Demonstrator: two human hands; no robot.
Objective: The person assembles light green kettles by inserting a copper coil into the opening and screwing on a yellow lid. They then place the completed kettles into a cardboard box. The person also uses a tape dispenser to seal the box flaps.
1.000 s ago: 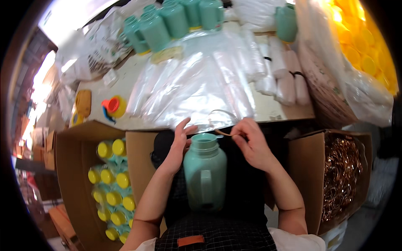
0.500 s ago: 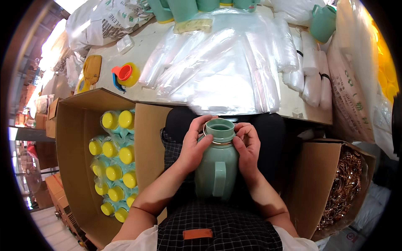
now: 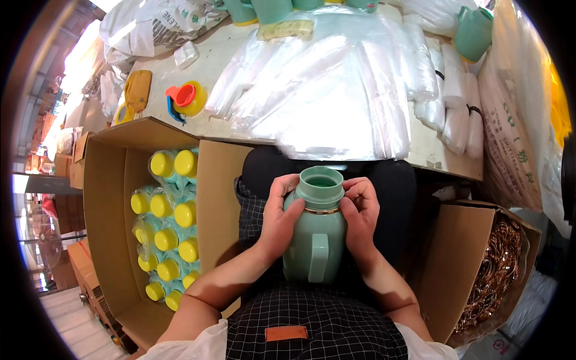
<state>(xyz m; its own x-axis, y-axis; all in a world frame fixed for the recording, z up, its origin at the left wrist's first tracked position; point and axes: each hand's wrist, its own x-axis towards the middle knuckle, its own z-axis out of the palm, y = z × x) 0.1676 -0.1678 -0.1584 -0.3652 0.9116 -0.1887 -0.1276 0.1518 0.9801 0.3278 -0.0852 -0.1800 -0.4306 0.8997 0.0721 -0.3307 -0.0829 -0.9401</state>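
Observation:
A pale green jug (image 3: 303, 240) with a side handle stands upright in my lap, its mouth uncapped and its handle facing me. A thin copper-coloured ring (image 3: 324, 211) circles it just below the threaded neck. My left hand (image 3: 281, 217) is closed on the jug's left shoulder, thumb beside the ring. My right hand (image 3: 361, 213) grips the opposite side with bent fingers, its thumb also near the ring. The far side of the ring and some fingertips are hidden behind the neck.
At left, an open carton (image 3: 108, 198) holds several bagged jugs with yellow caps (image 3: 161, 205). A carton of copper-coloured rings (image 3: 495, 270) stands at right. Clear plastic bags (image 3: 336, 96) cover the table ahead, with a yellow-and-red lid (image 3: 191, 96) beside them and green jugs (image 3: 273, 11) behind.
The ring was tilted, its left part up by the jug's mouth; now it lies lower and level round the base of the neck. Both hands stay on the jug. The view has shifted slightly.

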